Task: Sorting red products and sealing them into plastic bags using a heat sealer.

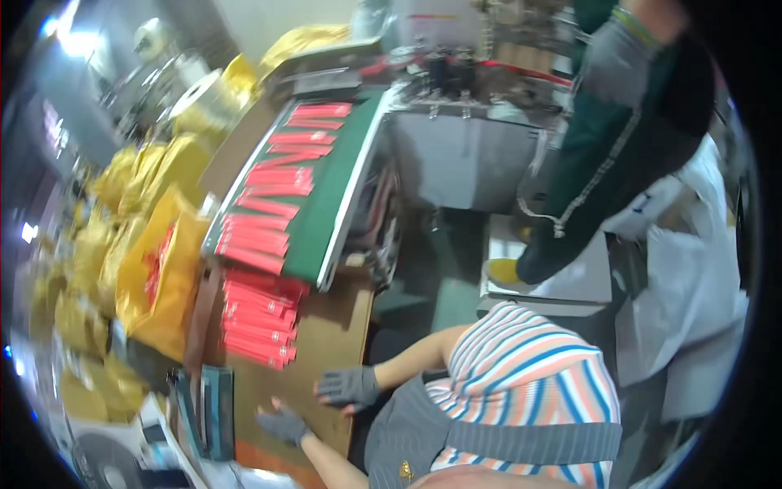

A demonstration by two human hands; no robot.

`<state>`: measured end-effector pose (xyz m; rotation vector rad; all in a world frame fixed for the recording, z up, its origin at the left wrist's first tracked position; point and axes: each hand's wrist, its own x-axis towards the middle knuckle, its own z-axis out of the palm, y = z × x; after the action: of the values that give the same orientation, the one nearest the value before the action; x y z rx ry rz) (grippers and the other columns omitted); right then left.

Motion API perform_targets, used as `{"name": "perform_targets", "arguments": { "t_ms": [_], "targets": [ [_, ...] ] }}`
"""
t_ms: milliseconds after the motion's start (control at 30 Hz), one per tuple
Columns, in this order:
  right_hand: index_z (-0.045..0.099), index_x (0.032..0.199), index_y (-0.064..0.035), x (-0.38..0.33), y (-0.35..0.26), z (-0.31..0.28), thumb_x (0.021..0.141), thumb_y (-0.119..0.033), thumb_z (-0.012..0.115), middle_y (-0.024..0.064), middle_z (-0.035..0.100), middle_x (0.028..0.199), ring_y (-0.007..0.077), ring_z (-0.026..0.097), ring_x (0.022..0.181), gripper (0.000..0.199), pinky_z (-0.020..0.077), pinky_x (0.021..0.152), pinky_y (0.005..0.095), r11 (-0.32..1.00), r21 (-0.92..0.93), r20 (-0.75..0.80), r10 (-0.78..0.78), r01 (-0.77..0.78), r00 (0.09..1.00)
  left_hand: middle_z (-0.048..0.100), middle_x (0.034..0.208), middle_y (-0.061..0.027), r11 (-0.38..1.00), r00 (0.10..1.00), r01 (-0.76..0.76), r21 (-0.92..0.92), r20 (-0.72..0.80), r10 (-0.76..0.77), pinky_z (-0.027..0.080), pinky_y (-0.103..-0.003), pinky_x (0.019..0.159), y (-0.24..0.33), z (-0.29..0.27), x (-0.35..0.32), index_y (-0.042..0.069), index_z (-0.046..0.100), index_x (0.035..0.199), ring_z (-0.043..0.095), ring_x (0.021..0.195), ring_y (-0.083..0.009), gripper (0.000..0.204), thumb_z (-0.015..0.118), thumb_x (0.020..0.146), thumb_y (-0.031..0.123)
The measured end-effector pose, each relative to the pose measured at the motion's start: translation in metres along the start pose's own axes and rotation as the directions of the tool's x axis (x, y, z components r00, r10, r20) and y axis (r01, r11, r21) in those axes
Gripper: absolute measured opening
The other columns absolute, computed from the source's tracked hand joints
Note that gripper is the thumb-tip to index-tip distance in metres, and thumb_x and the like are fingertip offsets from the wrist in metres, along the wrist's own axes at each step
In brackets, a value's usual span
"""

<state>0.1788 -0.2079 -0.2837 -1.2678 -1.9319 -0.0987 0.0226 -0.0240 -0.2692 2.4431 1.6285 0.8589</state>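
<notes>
My left hand (284, 425), in a grey fingerless glove, rests on the brown wooden tabletop (322, 342) with its fingers apart and nothing in it. My right hand (349, 388), gloved the same way, lies near the table's right edge, fingers stretched out and holding nothing. Beyond both hands is a pile of narrow red packets (259, 322), touched by neither. Above that pile, a green conveyor belt (330, 208) with a white side rail carries several more rows of flat red packets (281, 177).
Left of the belt stands a yellow bag (159, 285) with red pieces inside, among several yellow bags. A teal box (217, 411) sits left of my hands. At upper right, a co-worker's gloved hand (615, 69) hangs over dark green clothing, near a white box (582, 273).
</notes>
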Motion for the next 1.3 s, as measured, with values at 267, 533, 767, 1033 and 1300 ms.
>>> {"name": "perform_targets", "arguments": {
  "t_ms": [267, 533, 767, 1033, 1300],
  "targets": [
    [0.050, 0.115, -0.0002, 0.002, -0.008, 0.002, 0.077, -0.043, 0.058, 0.0235, 0.046, 0.127, 0.0381, 0.042, 0.122, 0.058, 0.0316, 0.098, 0.0538, 0.995, -0.084, -0.029, 0.048, -0.050, 0.998, 0.050, 0.122, -0.0236, 0.994, 0.992, -0.099, -0.053, -0.083, 0.094, 0.038, -0.044, 0.097, -0.006, 0.006, 0.002, -0.006, 0.052, 0.115, 0.047, 0.115, -0.0362, 0.049, 0.057, 0.087, 0.035],
    [0.048, 0.121, -0.0010, 0.011, -0.010, -0.012, 0.082, -0.043, 0.057, 0.0213, 0.043, 0.132, 0.0365, 0.039, 0.125, 0.058, 0.0302, 0.101, 0.0525, 0.995, -0.065, 0.088, 0.086, -0.081, 0.992, 0.051, 0.120, -0.0237, 0.990, 0.993, -0.099, -0.104, -0.069, 0.092, 0.038, -0.043, 0.097, -0.004, 0.002, 0.004, -0.005, 0.053, 0.114, 0.047, 0.114, -0.0362, 0.046, 0.057, 0.086, 0.031],
    [0.047, 0.122, -0.0013, 0.007, -0.011, -0.010, 0.080, -0.046, 0.060, 0.0212, 0.043, 0.132, 0.0365, 0.039, 0.125, 0.063, 0.0293, 0.101, 0.0523, 0.994, -0.053, 0.088, 0.099, -0.094, 0.991, 0.051, 0.122, -0.0237, 0.987, 0.993, -0.097, -0.127, -0.077, 0.087, 0.038, -0.044, 0.097, -0.003, 0.004, -0.001, -0.004, 0.053, 0.114, 0.047, 0.115, -0.0364, 0.045, 0.058, 0.086, 0.030],
    [0.048, 0.119, -0.0023, 0.006, -0.012, -0.010, 0.078, -0.046, 0.059, 0.0221, 0.044, 0.129, 0.0378, 0.042, 0.121, 0.061, 0.0293, 0.101, 0.0528, 0.993, -0.050, 0.041, 0.108, -0.106, 0.993, 0.050, 0.123, -0.0238, 0.989, 0.994, -0.094, -0.112, -0.063, 0.088, 0.037, -0.044, 0.097, 0.002, -0.003, -0.003, -0.005, 0.053, 0.114, 0.046, 0.115, -0.0366, 0.045, 0.058, 0.085, 0.029],
    [0.047, 0.123, -0.0031, 0.060, 0.010, -0.066, 0.078, -0.028, 0.066, 0.0192, 0.050, 0.121, 0.0375, 0.051, 0.110, 0.055, 0.0443, 0.090, 0.0437, 0.965, 0.218, -0.247, 0.202, -0.149, 0.948, 0.049, 0.125, -0.0233, 0.994, 0.996, -0.083, -0.077, -0.037, 0.081, 0.036, -0.043, 0.099, 0.015, -0.018, 0.000, -0.004, 0.053, 0.115, 0.045, 0.117, -0.0363, 0.045, 0.059, 0.086, 0.029]
  ]
}}
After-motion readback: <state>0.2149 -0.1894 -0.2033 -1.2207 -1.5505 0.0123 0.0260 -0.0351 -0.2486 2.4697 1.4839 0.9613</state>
